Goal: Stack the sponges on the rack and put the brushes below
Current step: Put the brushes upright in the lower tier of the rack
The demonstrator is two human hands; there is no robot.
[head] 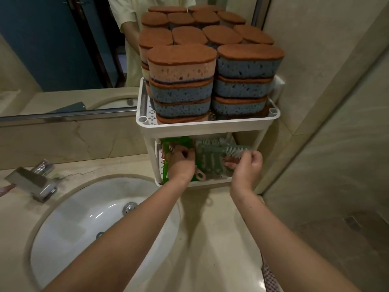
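Sponges (182, 66) are stacked; brushes go below now. Left hand (182, 163) grips a white-bristled brush (171, 147), right hand (247, 165) pinches a grey brush (210, 159). Next, I think, lay both flat.

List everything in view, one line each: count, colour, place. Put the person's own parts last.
sponges: many, in stacks, brown tops with blue or orange bodies, top shelf of the rack
rack: one, white, two shelves, on the counter right of the sink
grey brushes: several, count unclear, lower shelf, right part
green packets: count unclear, lower shelf, left part
pink handle: one, front of the lower shelf
sink: one, white, set in the counter
counter: one, beige
tap: one, chrome, left of the sink
mirror: one, wall behind
left hand: on the green packets, grip unclear
right hand: pinches a grey brush
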